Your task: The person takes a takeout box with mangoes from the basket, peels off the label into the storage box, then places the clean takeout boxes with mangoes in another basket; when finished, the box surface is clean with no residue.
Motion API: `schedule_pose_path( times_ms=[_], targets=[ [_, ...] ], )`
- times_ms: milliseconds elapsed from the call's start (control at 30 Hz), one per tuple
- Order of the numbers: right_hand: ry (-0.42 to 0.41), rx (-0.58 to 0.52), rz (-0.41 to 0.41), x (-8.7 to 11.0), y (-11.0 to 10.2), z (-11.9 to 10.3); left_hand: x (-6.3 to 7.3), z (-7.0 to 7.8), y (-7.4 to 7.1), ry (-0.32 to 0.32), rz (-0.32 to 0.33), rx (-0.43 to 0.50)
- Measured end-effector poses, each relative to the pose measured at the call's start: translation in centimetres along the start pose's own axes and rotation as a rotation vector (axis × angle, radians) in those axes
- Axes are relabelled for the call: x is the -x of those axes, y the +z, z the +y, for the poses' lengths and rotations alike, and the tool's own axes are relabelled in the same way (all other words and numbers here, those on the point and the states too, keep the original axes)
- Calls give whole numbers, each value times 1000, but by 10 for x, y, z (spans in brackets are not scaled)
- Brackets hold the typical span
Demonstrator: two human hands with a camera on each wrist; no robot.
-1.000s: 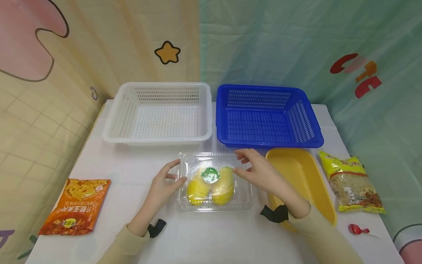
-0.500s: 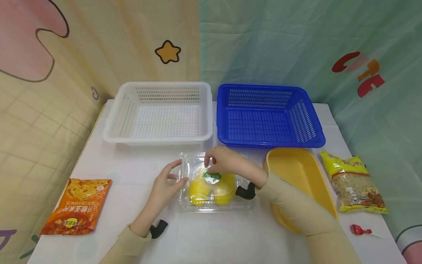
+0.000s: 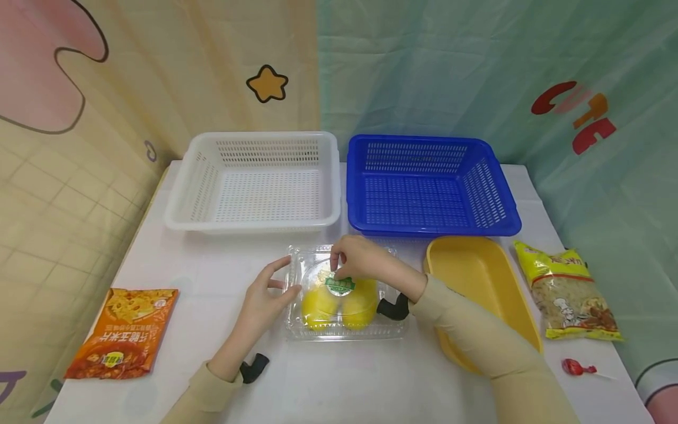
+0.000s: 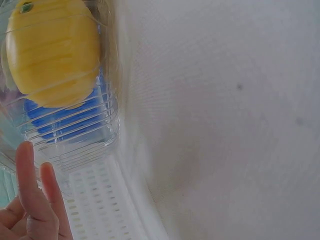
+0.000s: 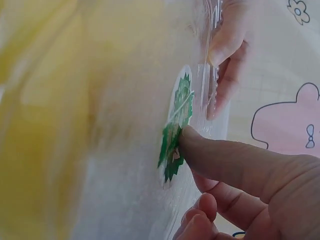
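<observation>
A clear plastic clamshell box lies on the table in front of the person, with two rounded yellow fruits inside. On its lid is a round white-and-green label. My left hand is at the box's left edge, thumb and forefinger spread apart against it; in the left wrist view its fingers extend toward the ribbed side. My right hand reaches over the lid. The right wrist view shows the right thumb touching the label's edge, the other fingers loosely bent below.
Behind the box stand a white basket and a blue basket. A yellow tray sits under the right forearm. An orange snack bag lies left; a yellow-topped bag and red lollipop lie right.
My right hand has moved left from the box's right edge to over the label, then stayed there. The left hand has kept its place at the box's edge.
</observation>
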State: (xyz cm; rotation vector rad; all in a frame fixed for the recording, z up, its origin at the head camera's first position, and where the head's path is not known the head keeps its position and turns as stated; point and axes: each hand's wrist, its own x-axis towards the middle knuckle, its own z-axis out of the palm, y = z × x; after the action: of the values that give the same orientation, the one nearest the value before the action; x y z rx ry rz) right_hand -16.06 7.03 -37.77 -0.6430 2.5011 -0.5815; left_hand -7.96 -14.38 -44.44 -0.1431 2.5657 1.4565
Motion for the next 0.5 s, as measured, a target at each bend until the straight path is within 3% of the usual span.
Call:
schedule_pose_path(
  times_ms=[333,500],
  targets=[
    [-33,-102,25,6,-5,8,0,0,1,-4,2,11],
    [-41,-379,2,37,-24,31,1,1,1,-11,-3,11]
  ],
)
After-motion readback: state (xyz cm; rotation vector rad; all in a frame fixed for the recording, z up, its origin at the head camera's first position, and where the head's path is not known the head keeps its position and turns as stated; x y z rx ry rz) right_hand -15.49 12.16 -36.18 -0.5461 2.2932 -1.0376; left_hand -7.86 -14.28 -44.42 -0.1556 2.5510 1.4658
